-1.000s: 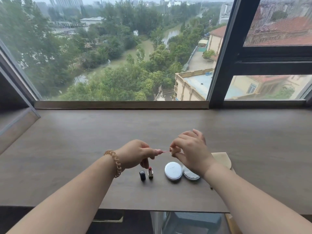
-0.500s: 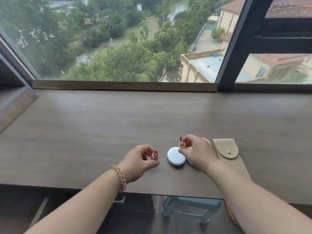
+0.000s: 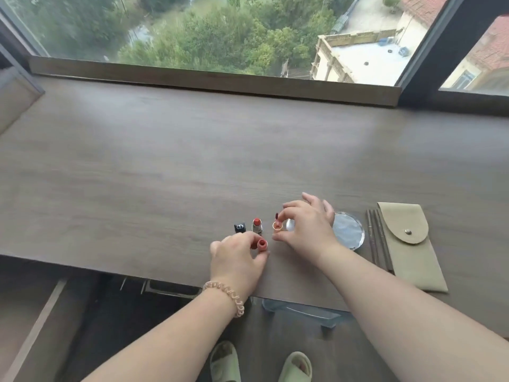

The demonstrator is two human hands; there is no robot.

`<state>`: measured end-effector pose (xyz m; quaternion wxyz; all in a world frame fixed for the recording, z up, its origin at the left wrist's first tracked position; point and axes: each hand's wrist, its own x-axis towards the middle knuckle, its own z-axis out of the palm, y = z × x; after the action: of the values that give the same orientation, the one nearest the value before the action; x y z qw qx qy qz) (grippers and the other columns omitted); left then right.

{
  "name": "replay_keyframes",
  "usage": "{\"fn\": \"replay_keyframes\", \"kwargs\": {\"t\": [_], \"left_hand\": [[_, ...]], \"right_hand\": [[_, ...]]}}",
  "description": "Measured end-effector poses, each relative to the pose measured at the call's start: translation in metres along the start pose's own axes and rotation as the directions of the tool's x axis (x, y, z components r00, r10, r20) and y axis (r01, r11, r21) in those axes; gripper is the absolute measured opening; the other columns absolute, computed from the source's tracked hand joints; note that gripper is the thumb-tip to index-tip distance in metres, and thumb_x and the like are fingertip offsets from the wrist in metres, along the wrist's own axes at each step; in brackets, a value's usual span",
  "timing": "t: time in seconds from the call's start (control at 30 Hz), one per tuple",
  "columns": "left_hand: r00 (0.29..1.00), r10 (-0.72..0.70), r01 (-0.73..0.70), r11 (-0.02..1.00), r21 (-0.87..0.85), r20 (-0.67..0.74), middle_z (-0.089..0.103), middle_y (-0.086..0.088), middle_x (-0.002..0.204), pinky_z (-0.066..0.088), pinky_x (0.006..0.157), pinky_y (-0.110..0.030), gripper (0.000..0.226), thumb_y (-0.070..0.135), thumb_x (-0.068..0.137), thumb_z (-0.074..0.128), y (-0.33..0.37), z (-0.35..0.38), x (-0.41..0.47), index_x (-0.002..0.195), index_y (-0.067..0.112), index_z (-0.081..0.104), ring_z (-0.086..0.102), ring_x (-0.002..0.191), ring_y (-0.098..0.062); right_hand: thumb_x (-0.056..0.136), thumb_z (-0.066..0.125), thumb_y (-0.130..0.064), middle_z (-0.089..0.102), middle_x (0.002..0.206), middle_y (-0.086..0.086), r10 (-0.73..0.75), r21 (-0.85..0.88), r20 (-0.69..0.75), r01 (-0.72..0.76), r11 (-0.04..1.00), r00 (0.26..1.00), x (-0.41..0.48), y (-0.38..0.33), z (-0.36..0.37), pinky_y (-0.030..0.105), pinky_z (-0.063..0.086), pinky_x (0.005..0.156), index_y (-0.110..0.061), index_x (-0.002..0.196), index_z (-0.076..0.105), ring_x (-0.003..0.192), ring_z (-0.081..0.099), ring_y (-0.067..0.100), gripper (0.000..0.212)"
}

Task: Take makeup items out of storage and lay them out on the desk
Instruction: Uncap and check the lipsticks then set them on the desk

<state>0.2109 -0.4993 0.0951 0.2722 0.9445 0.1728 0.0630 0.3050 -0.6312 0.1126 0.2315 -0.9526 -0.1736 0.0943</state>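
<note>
My left hand [image 3: 238,257] grips a small pink lip-gloss tube [image 3: 262,244] upright on the desk near its front edge. My right hand [image 3: 305,227] pinches the tube's applicator cap [image 3: 277,224], its dark wand tip pointing up. Behind my left hand stand an open red lipstick [image 3: 257,226] and its black cap [image 3: 239,227]. A round silver compact [image 3: 348,233] lies right of my right hand, partly hidden by it. Two slim pencils [image 3: 376,238] and a beige snap pouch [image 3: 407,244] lie further right.
The wooden desk [image 3: 165,175] runs under a wide window with a raised sill [image 3: 214,81]. Below the front edge are a clear plastic storage box [image 3: 303,312] and my feet in green slippers [image 3: 225,359].
The view has tilted downward. My hands have separated the applicator from the tube and lowered toward the desk; the tube now rests near the front edge.
</note>
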Motion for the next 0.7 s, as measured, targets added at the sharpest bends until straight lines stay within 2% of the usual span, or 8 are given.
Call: {"fn": "replay_keyframes", "kwargs": {"t": [0.07,0.2,0.4,0.5,0.6,0.7], "left_hand": [[0.998,-0.021,0.022,0.999,0.025,-0.054,0.068,0.01,0.087,0.025,0.077,-0.03,0.012,0.04,0.08,0.061,0.001,0.005,0.0,0.083,0.029,0.063,0.06,0.091,-0.01],[0.995,-0.043,0.051,0.995,0.091,-0.092,0.069,0.006,0.084,0.028,0.077,-0.033,0.015,0.041,0.08,0.061,0.002,0.011,0.0,0.082,0.026,0.064,0.062,0.088,-0.016],[0.994,-0.042,0.057,0.989,0.14,-0.105,0.065,0.005,0.059,0.035,0.064,-0.033,0.017,0.042,0.067,0.064,-0.001,0.019,0.003,0.064,0.025,0.062,0.063,0.063,-0.019],[0.992,-0.041,0.058,0.988,0.145,-0.117,0.064,0.006,0.058,0.026,0.065,-0.033,0.018,0.045,0.064,0.064,-0.001,0.02,0.003,0.063,0.026,0.062,0.062,0.061,-0.017],[0.991,-0.03,0.05,0.987,0.151,-0.13,0.064,0.007,0.058,0.019,0.063,-0.033,0.021,0.047,0.063,0.067,0.001,0.02,0.003,0.062,0.027,0.062,0.062,0.062,-0.017],[0.989,-0.022,0.046,0.986,0.163,-0.149,0.065,0.008,0.061,0.012,0.062,-0.032,0.024,0.049,0.065,0.071,0.003,0.019,0.004,0.065,0.027,0.062,0.062,0.066,-0.017]], "right_hand": [[0.065,0.078,-0.043,0.054,0.126,-0.013,-0.019,-0.037,0.013,0.02,0.999,1.0,0.005,-0.002,0.004,0.043,-0.001,0.111,-0.035,0.08,0.067,0.14,0.016,0.019,0.02],[0.066,0.077,-0.044,0.053,0.127,-0.014,-0.049,-0.008,-0.001,0.049,0.999,0.999,0.013,-0.007,0.01,0.043,-0.003,0.111,-0.035,0.076,0.067,0.141,0.013,0.018,0.018],[0.07,0.074,-0.04,0.055,0.124,-0.014,-0.053,-0.06,0.029,0.054,0.997,0.998,0.017,-0.004,0.016,0.045,-0.004,0.112,-0.033,0.077,0.067,0.142,0.011,0.018,0.012],[0.069,0.074,-0.039,0.055,0.124,-0.014,-0.057,-0.076,0.032,0.06,0.995,0.998,0.017,-0.003,0.016,0.045,-0.005,0.112,-0.033,0.077,0.066,0.142,0.009,0.018,0.013],[0.066,0.075,-0.044,0.051,0.129,-0.012,-0.065,-0.102,0.067,0.072,0.992,0.996,0.017,-0.004,0.016,0.045,-0.006,0.112,-0.034,0.085,0.066,0.143,0.007,0.018,0.023],[0.065,0.075,-0.045,0.046,0.135,-0.011,-0.057,-0.137,0.074,0.067,0.988,0.996,0.015,-0.002,0.011,0.044,-0.006,0.112,-0.036,0.107,0.061,0.143,0.004,0.018,0.046]]}}
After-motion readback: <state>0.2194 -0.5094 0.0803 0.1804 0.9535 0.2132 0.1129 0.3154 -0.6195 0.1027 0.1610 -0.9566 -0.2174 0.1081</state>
